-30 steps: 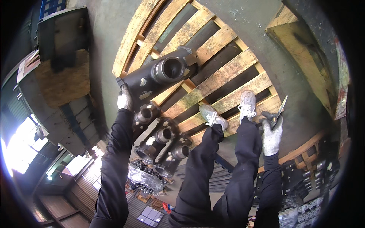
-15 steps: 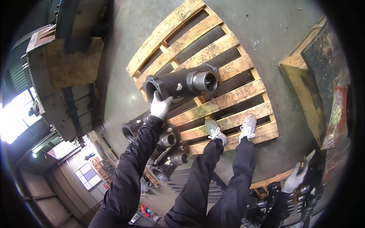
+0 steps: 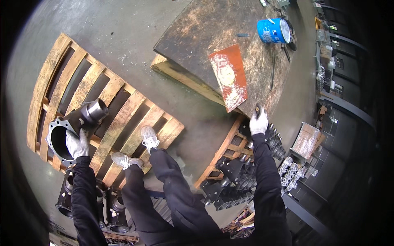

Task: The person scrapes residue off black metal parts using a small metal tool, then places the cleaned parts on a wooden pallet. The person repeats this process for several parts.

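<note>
A black metal housing (image 3: 80, 121) lies on a slatted wooden pallet (image 3: 119, 119), with a wide bolt-holed flange at the near end and a bare steel neck at the other. My gloved left hand (image 3: 78, 143) grips the flange rim at its wide opening; some of the fingers are hidden by the bore. In my gloved right hand (image 3: 258, 122) is a scraper (image 3: 257, 110) with a dark handle and a thin blade, seen nearly edge-on. Beyond that hand, an orange board (image 3: 230, 76) smeared with cream paste lies on a stained wooden bench top (image 3: 188, 37).
A blue can (image 3: 273, 30) stands on the bench near a dark rod (image 3: 273, 71). More black housings (image 3: 117, 211) sit at the lower left. Rows of black metal parts (image 3: 230, 170) rest on another pallet (image 3: 221, 151) at the right. A wrapped carton (image 3: 305, 139) stands farther off.
My view has swung right, bringing the bench, can and orange board into sight. My right hand with the scraper has come up toward the board. My left hand stays on the housing's flange.
</note>
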Demonstrator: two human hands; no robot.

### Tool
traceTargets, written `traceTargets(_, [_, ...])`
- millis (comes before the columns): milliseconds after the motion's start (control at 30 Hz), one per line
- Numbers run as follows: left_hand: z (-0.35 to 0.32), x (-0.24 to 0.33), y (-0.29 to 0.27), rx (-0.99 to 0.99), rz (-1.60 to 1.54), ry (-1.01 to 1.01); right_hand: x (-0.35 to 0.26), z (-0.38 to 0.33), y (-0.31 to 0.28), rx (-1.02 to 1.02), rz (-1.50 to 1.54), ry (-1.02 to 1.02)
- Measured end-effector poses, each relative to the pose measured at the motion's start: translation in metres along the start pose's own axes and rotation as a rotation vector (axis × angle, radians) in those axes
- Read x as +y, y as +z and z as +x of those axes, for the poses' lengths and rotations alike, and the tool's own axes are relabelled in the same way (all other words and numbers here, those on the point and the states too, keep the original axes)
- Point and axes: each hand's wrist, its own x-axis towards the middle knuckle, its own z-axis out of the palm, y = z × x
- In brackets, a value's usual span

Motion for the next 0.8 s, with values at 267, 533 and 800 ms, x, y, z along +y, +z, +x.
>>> traceTargets(267, [-0.017, -0.019, 0.002, -0.072, 0.070, 0.049, 0.042, 0.053, 0.060, -0.219, -0.338, 0.051])
traceTargets(533, [-0.028, 0.026, -0.025, -0.019, -0.249, 0.053, 0.038, 0.070, 0.064, -0.195, -0.431, 0.005])
traceTargets(800, [-0.026, 0.049, -0.053, 0.037, -0.173, 0.108, 0.031, 0.087, 0.063, -0.243, -0.573, 0.079])
